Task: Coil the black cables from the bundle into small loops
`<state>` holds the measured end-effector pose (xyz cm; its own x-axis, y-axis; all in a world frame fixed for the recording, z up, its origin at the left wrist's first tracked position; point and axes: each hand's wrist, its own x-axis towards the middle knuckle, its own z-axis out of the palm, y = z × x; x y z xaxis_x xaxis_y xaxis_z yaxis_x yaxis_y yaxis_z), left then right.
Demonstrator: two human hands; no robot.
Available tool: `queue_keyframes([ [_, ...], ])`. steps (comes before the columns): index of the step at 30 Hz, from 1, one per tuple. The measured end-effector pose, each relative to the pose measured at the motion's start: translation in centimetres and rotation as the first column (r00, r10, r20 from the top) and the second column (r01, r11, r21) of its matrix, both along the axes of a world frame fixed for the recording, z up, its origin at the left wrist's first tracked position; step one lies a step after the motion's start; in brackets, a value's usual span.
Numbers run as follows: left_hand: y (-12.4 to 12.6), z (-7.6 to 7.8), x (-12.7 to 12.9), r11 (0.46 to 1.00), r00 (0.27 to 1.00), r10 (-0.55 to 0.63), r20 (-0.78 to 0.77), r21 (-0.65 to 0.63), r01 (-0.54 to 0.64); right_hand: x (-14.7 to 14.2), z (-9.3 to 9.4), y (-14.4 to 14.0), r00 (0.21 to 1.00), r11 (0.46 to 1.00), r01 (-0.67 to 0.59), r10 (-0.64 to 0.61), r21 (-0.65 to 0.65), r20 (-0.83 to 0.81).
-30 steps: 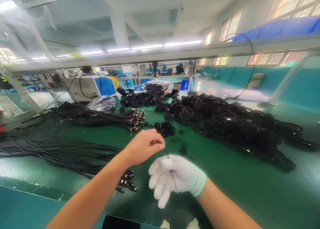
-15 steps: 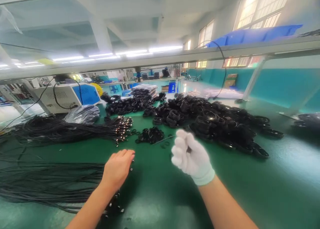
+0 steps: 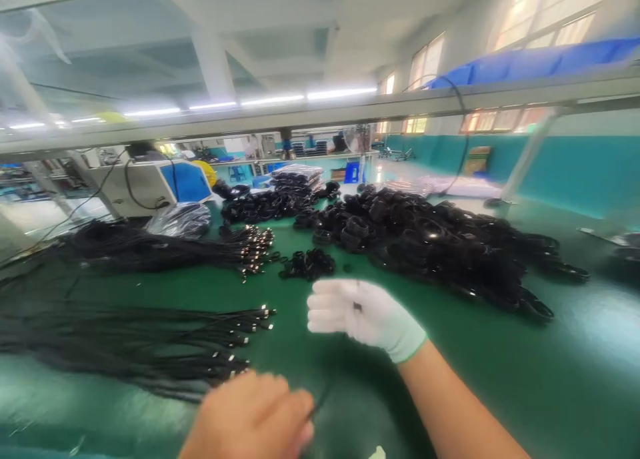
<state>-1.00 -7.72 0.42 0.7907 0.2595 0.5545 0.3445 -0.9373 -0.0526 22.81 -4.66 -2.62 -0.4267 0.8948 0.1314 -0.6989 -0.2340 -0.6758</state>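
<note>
My left hand [image 3: 253, 415], bare and blurred, is closed low in front of me. A thin dark strand [image 3: 323, 400], which looks like a black cable, sticks out from its fingertips. To its upper right is my right hand [image 3: 363, 315] in a white glove, its fingers stretched out together toward the left. A small dark spot or piece shows at the palm; I cannot make out what it is. Black cables [image 3: 165, 339] with metal plug ends lie left of both hands. Beyond the glove sits a small heap of black rings [image 3: 309, 264].
A second cable bundle [image 3: 170, 245] lies farther back on the green table [image 3: 500, 379]. Large heaps of coiled black cables [image 3: 430, 245] spread across the back and right. A white and blue machine [image 3: 150, 185] stands back left. A metal beam [image 3: 310, 115] crosses above.
My left hand has come down toward me and right, away from the cable ends, with a dark strand at its fingers. My right hand has straightened its curled fingers and shifted slightly left.
</note>
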Motion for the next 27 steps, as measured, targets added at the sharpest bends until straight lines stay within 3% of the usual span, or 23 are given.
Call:
queue_keyframes([
  [2,1.9,3.3,0.3,0.982,0.990,0.117,0.084,-0.159,-0.103,-1.6,-0.4,-0.5,0.985,0.988,-0.158,0.157,0.004,0.067],
  [4,4.4,5.5,1.0,0.921,0.980,0.199,0.000,-0.342,-0.187,-2.9,-0.4,-1.1,0.950,0.954,-0.301,0.300,0.000,0.086],
  [7,7.4,6.2,2.3,0.847,0.976,0.217,-0.031,-0.490,-0.204,-4.1,-0.4,-1.8,0.922,0.924,-0.383,0.383,-0.007,0.062],
  [11,9.0,3.8,4.0,0.798,0.972,0.233,-0.019,-0.568,-0.203,-4.9,-0.7,-2.1,0.925,0.925,-0.378,0.379,-0.037,0.011],
  [15,9.7,-0.4,4.0,0.707,0.972,0.218,-0.084,-0.673,-0.217,-4.7,-0.4,-2.0,0.953,0.955,-0.294,0.290,-0.043,-0.090],
  [18,9.6,-3.5,2.9,0.682,0.955,0.259,-0.147,-0.672,-0.289,-3.9,0.4,-1.7,0.975,0.983,-0.181,0.174,-0.038,-0.141],
  [21,7.5,-5.7,1.9,0.724,0.921,0.324,-0.216,-0.570,-0.388,-3.1,1.1,-1.2,0.987,0.996,-0.079,0.073,-0.043,-0.144],
  [23,5.0,-6.1,1.5,0.794,0.885,0.344,-0.314,-0.406,-0.453,-2.8,1.1,-0.9,0.989,0.999,-0.015,0.009,-0.042,-0.146],
  [25,2.3,-5.2,1.4,0.885,0.885,0.298,-0.358,-0.243,-0.397,-3.0,0.7,-0.8,0.991,0.999,0.012,-0.017,-0.041,-0.130],
  [27,0.8,-2.9,1.4,0.955,0.935,0.206,-0.289,-0.148,-0.256,-3.6,0.1,-0.9,0.997,0.999,-0.023,0.021,-0.028,-0.068],
])
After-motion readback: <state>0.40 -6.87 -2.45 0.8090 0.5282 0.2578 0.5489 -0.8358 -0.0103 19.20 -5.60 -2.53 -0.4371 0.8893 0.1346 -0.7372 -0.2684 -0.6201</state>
